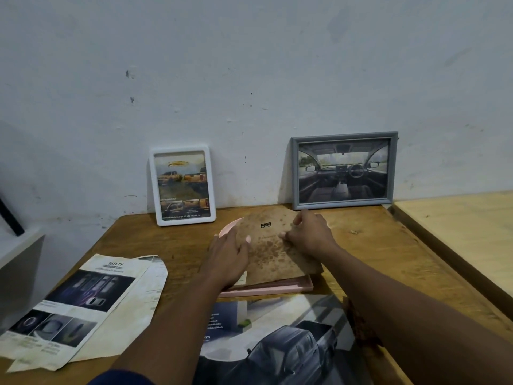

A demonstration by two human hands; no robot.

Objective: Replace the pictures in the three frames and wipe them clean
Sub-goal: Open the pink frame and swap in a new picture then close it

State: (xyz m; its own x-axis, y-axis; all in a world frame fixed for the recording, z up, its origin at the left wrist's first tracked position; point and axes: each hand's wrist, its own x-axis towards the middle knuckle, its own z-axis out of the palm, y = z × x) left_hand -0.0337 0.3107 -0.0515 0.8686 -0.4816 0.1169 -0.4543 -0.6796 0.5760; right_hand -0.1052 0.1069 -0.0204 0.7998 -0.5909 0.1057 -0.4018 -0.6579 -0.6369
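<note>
**Backing board on the pink frame**

While car brochures (277,337) lie nearest me, my left hand (229,255) presses flat and my right hand (308,236) pinches the stained backing board (273,247) atop the pink frame (266,289); beyond, white frame (182,185) and grey frame (344,170) lean on the wall.

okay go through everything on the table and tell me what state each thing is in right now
White frame: upright against wall, picture in.
Grey frame: upright against wall, picture in.
Pink frame: lying flat.
Backing board: stained, askew on the pink frame.
Left hand: flat on board.
Right hand: gripping board edge.
Safety leaflet: loose, creased.
Truck picture: lying flat.
</note>
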